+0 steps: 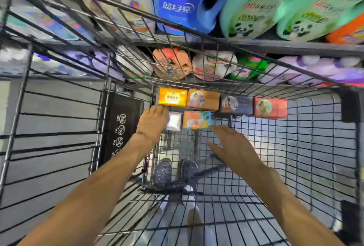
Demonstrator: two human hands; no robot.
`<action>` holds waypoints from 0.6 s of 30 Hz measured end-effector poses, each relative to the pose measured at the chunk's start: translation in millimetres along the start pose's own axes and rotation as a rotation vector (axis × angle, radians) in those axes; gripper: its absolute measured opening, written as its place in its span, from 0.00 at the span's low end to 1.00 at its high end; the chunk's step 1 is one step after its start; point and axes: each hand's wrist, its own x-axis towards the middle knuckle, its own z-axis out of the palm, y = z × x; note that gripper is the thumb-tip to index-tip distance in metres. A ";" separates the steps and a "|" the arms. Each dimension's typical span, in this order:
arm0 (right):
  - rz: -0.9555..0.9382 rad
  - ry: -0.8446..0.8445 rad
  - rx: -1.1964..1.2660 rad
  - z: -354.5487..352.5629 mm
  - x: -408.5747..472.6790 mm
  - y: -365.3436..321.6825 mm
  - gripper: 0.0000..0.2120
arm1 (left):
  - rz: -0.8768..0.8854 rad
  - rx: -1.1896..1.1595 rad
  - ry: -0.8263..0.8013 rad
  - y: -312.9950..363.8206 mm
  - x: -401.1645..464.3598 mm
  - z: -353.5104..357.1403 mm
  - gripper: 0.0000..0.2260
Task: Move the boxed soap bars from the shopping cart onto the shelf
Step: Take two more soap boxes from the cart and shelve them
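Six boxed soap bars are seen at the far end of the shopping cart (256, 186), lined against its front wire wall. Taking the orange-and-teal box (196, 120) as landmark: a white box (174, 120) lies just to its left, and a back row stands beyond it, with the yellow box (172, 97) beyond-left, the tan box (203, 99) directly beyond, then the dark blue box (236, 105) and the red box (270, 107) further right. The tidy rows presumably keep each box reachable on its own. The left hand (153, 121) is held left of the landmark, fingers bent toward the yellow box's near edge and overlapping the white box; whether anything is actually gripped cannot be told. The right hand (232, 143) is spread flat, fingers extended, fingertips just short of the landmark's right corner, holding nothing. Both are judged to be reaching for a pick-up. The shelf (256, 46), beyond the cart, is crowded with detergent jugs and pouches; no soap box is seen on it.
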 end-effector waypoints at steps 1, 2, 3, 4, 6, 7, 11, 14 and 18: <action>-0.003 -0.002 0.004 0.1 1.9 0.3 0.24 | 0.000 -0.003 0.007 -1.4 -1.4 0.5 0.23; -0.004 0.000 0.008 -0.4 4.1 0.8 0.23 | 0.004 -0.003 0.020 -2.7 -2.5 0.4 0.23; -0.007 0.009 0.011 -1.7 7.1 1.4 0.23 | 0.014 -0.004 0.030 -3.9 -3.3 -0.4 0.23; -0.011 0.018 0.006 -3.0 10.6 1.5 0.23 | 0.025 -0.007 0.030 -5.1 -3.8 -2.0 0.24; -0.022 0.047 -0.030 -6.7 19.9 -0.3 0.22 | 0.041 -0.006 0.032 -5.8 -3.9 -4.0 0.23; -0.027 0.066 -0.041 -8.2 26.3 -1.8 0.22 | 0.040 -0.012 0.034 -5.9 -3.7 -4.7 0.23; -0.018 0.082 -0.092 -3.3 56.7 -9.9 0.22 | 0.046 -0.050 0.032 -7.2 -3.1 -4.0 0.28; -0.010 0.071 -0.184 10.7 74.9 -13.0 0.25 | 0.081 -0.080 0.025 -11.6 -6.2 -2.5 0.33; 0.062 0.091 -0.327 32.5 87.0 -11.6 0.39 | 0.089 -0.140 0.030 -14.9 -10.2 -2.0 0.34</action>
